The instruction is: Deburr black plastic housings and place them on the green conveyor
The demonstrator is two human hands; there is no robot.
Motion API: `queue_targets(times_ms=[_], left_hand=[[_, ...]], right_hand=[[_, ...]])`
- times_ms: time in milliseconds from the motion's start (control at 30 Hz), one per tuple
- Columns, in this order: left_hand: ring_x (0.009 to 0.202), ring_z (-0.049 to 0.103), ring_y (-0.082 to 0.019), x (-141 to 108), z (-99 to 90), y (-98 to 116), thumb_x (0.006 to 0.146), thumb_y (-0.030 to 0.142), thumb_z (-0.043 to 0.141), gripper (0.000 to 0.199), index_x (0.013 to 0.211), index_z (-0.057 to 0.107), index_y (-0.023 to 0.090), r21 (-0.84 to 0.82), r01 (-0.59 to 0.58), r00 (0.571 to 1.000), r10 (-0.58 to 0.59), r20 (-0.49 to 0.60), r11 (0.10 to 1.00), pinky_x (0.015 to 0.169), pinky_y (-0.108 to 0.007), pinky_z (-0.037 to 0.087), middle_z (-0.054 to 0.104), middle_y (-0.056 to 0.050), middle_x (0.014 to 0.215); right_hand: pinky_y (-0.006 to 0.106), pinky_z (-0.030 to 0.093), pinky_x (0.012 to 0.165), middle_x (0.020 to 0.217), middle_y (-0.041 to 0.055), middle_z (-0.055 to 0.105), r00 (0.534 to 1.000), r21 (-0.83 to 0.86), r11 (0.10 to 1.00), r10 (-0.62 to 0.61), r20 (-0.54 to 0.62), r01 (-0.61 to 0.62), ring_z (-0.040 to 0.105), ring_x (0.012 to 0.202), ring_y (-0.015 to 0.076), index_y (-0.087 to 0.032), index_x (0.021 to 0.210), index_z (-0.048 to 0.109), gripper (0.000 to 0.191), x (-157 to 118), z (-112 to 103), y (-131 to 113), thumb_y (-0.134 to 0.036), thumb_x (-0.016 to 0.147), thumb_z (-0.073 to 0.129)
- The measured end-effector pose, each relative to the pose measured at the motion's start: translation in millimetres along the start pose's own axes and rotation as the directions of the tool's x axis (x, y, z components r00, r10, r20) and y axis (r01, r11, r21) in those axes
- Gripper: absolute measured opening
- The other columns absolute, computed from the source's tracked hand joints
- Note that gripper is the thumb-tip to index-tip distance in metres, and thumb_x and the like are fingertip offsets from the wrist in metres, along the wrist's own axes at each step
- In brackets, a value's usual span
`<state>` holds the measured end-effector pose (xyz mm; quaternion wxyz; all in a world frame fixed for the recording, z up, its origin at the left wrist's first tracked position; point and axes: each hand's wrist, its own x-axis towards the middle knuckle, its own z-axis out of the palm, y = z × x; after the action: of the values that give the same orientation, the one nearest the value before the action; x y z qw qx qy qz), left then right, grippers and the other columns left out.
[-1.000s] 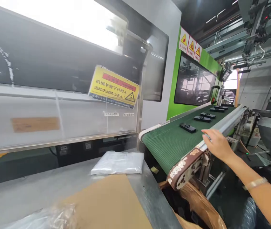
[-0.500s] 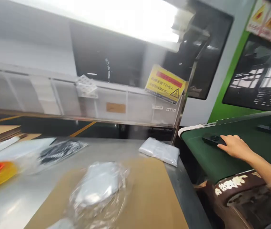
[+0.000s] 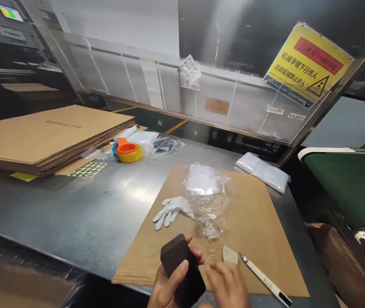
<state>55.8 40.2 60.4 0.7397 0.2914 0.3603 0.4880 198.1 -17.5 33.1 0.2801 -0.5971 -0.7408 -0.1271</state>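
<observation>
My left hand (image 3: 166, 286) is wrapped round a black rectangular part (image 3: 182, 269), thumb on its upper face, above the front edge of a brown cardboard sheet (image 3: 256, 214). Just right of it is my right hand (image 3: 227, 282), blurred, its fingers bent; whether it holds anything is hidden. Near its fingertips lies a small beige piece (image 3: 230, 255), with a white marked cutter (image 3: 265, 280) farther right. A white glove (image 3: 173, 210) and a crumpled clear plastic bag (image 3: 209, 192) rest on the cardboard beyond my hands.
A cardboard stack (image 3: 54, 132) stands at left, beside an orange and yellow tape roll (image 3: 127, 152) and a bagged dark item (image 3: 167, 145). A white wrapped packet (image 3: 262, 171) lies at back right. The green conveyor (image 3: 349, 179) is beyond the table's right edge.
The view has swung left and down. My right hand has moved from a black part on the conveyor to the table's front. My left hand has come into view, holding a black part.
</observation>
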Motion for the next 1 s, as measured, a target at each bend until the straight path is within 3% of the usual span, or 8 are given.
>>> queue_targets(times_ms=[133, 267, 400, 500, 600, 733, 867, 1000], left_hand=[[0.073, 0.063, -0.021, -11, -38.5, 7, 0.074, 0.035, 0.063, 0.035, 0.105, 0.063, 0.017, 0.289, -0.181, 0.959, 0.104, 0.263, 0.94, 0.069, -0.034, 0.05, 0.067, -0.007, 0.079], [0.061, 0.06, -0.018, -19, -53.9, 7, 0.074, 0.033, 0.057, 0.027, 0.092, 0.066, 0.015, 0.474, -0.435, 0.846, 0.168, 0.505, 0.766, 0.061, -0.03, 0.047, 0.065, -0.007, 0.068], [0.057, 0.057, -0.017, -23, -55.4, 7, 0.073, 0.026, 0.052, 0.027, 0.094, 0.065, 0.015, 0.487, -0.53, 0.802, 0.223, 0.555, 0.695, 0.055, -0.027, 0.044, 0.064, -0.007, 0.065], [0.058, 0.057, -0.017, -26, -55.0, 7, 0.072, 0.022, 0.051, 0.028, 0.095, 0.065, 0.015, 0.505, -0.536, 0.791, 0.193, 0.58, 0.677, 0.056, -0.027, 0.043, 0.064, -0.007, 0.066], [0.056, 0.053, -0.015, -28, -53.8, 5, 0.073, 0.022, 0.05, 0.016, 0.079, 0.063, 0.015, 0.557, -0.532, 0.792, 0.143, 0.593, 0.638, 0.055, -0.026, 0.04, 0.059, -0.005, 0.06], [0.05, 0.043, -0.012, -31, -56.8, 0, 0.075, 0.026, 0.048, 0.019, 0.058, 0.052, 0.017, 0.581, -0.561, 0.791, 0.175, 0.587, 0.59, 0.052, -0.025, 0.034, 0.049, -0.001, 0.051], [0.05, 0.044, -0.013, -35, -62.2, -5, 0.069, 0.03, 0.053, 0.014, 0.062, 0.052, 0.018, 0.578, -0.559, 0.78, 0.141, 0.61, 0.595, 0.052, -0.026, 0.033, 0.051, -0.002, 0.053], [0.047, 0.04, -0.012, -38, -61.1, -4, 0.074, 0.03, 0.048, 0.024, 0.053, 0.043, 0.019, 0.561, -0.56, 0.768, 0.127, 0.628, 0.61, 0.051, -0.028, 0.031, 0.046, -0.002, 0.049]], right_hand=[[0.047, 0.047, 0.073, 0.107, 0.0159, 0.06, 0.974, -0.236, 0.953, 0.215, 0.075, -0.192, 0.053, 0.093, 0.0319, -0.018, 0.123, 0.051, 0.04, -15, 14, 26, -0.037, 0.089, 0.041], [0.044, 0.046, 0.066, 0.098, 0.0147, 0.061, 0.952, -0.355, 0.926, 0.216, 0.217, -0.13, 0.052, 0.085, 0.0307, -0.018, 0.112, 0.058, 0.031, -33, 29, 45, -0.026, 0.086, 0.043], [0.041, 0.048, 0.072, 0.097, 0.0112, 0.055, 0.949, -0.022, 0.978, 0.207, 0.237, -0.208, 0.053, 0.088, 0.0265, -0.019, 0.121, 0.051, 0.039, -32, 11, 32, -0.029, 0.083, 0.052], [0.032, 0.047, 0.078, 0.109, 0.0097, 0.047, 0.938, 0.322, 0.895, 0.232, 0.256, -0.309, 0.051, 0.1, 0.0224, -0.025, 0.131, 0.041, 0.044, -12, -20, -2, -0.025, 0.088, 0.046], [0.032, 0.045, 0.081, 0.111, 0.0084, 0.044, 0.982, 0.546, 0.826, 0.045, 0.185, -0.14, 0.05, 0.099, 0.0224, -0.03, 0.137, 0.036, 0.05, 7, -39, -41, -0.033, 0.088, 0.046], [0.035, 0.045, 0.071, 0.098, 0.009, 0.045, 0.974, 0.581, 0.814, -0.153, 0.167, 0.028, 0.045, 0.083, 0.0202, -0.024, 0.137, 0.036, 0.054, 14, -38, -62, -0.03, 0.085, 0.047], [0.033, 0.043, 0.066, 0.098, 0.0102, 0.041, 0.98, 0.548, 0.835, -0.142, 0.142, 0.042, 0.042, 0.081, 0.0193, -0.017, 0.138, 0.033, 0.06, 5, -33, -58, -0.014, 0.079, 0.043], [0.033, 0.044, 0.065, 0.098, 0.0099, 0.042, 0.983, 0.536, 0.842, -0.14, 0.116, 0.056, 0.042, 0.079, 0.019, -0.017, 0.135, 0.039, 0.059, 4, -35, -60, -0.019, 0.077, 0.05]])
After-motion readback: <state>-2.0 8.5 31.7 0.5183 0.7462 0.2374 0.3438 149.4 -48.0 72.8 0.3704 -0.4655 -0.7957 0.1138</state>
